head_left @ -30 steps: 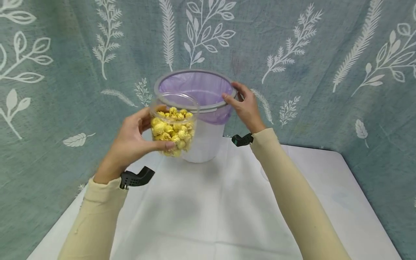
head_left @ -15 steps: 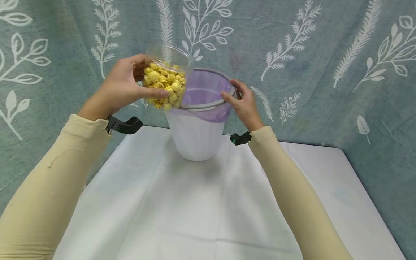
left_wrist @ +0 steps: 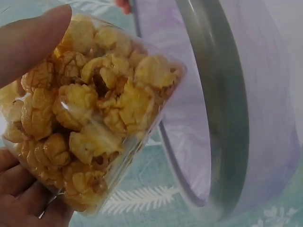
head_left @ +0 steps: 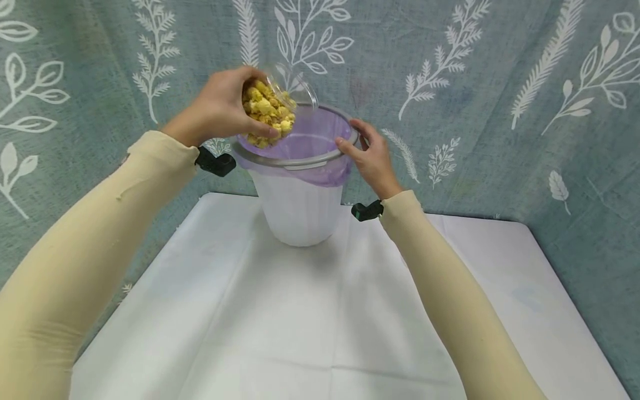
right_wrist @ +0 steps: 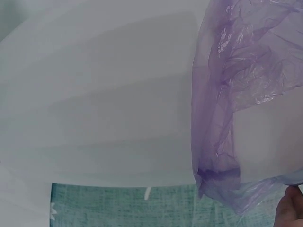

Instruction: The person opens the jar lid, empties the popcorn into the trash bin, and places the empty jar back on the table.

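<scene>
My left hand (head_left: 227, 105) grips a clear plastic jar (head_left: 305, 91) full of yellow popcorn (head_left: 267, 111), thumb on the near side and fingers round the far side. The jar is tipped, its mouth facing right over the opening of a white trash can (head_left: 300, 211). In the left wrist view the popcorn (left_wrist: 94, 109) is packed behind the clear wall. My right hand (head_left: 370, 155) pinches the can's grey rim (head_left: 352, 136) at the right, thumb on the near side. A purple bag (head_left: 320, 130) lines the can and folds over its outside, as the right wrist view also shows.
The can stands at the back of a table with a white cloth (head_left: 280, 322). A green curtain (head_left: 380, 66) with white leaf prints hangs close behind and along both sides.
My left hand has lifted the popcorn jar from in front of the can to above its rim, then tilted it rightward over the opening. The right hand stays on the rim.
</scene>
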`<control>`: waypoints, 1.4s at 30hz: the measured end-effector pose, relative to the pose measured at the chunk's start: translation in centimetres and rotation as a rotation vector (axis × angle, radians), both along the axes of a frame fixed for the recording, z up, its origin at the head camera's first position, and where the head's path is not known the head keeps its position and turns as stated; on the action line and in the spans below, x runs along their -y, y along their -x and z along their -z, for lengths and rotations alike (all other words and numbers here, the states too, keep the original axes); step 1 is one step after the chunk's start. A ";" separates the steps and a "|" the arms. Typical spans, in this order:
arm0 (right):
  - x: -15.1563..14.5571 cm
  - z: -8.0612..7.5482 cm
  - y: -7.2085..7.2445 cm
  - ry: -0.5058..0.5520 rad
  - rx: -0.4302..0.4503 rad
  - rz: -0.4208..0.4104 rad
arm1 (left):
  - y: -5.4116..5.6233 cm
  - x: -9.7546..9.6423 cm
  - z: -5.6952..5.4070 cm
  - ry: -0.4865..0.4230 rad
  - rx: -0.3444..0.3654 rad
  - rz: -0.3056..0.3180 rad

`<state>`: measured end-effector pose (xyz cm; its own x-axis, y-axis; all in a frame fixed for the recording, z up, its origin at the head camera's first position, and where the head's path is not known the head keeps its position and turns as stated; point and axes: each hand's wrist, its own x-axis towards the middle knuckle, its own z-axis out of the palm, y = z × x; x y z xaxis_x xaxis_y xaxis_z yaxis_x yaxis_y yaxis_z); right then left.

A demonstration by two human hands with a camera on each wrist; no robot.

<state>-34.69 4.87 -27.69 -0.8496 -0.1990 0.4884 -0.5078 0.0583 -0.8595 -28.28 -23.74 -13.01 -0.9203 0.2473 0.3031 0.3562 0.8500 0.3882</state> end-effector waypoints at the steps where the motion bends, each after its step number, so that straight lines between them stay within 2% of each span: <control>1: 0.0 0.0 0.0 -0.001 0.000 0.001 | 0.3 -0.2 0.0 0.021 -0.001 0.002; 7: 0.0 -0.1 0.2 -0.012 -0.004 0.004 | 1.5 -1.1 0.1 0.142 0.004 0.020; 15: -0.2 -0.2 0.0 -0.005 0.003 0.006 | 2.2 -1.9 0.3 0.264 -0.011 0.046; 24: 0.0 0.0 0.3 -0.002 0.040 -0.004 | 2.3 -2.4 0.5 0.357 -0.032 0.037; 42: 0.0 0.1 0.0 -0.003 0.010 -0.001 | 2.4 -3.6 0.5 0.529 -0.038 0.040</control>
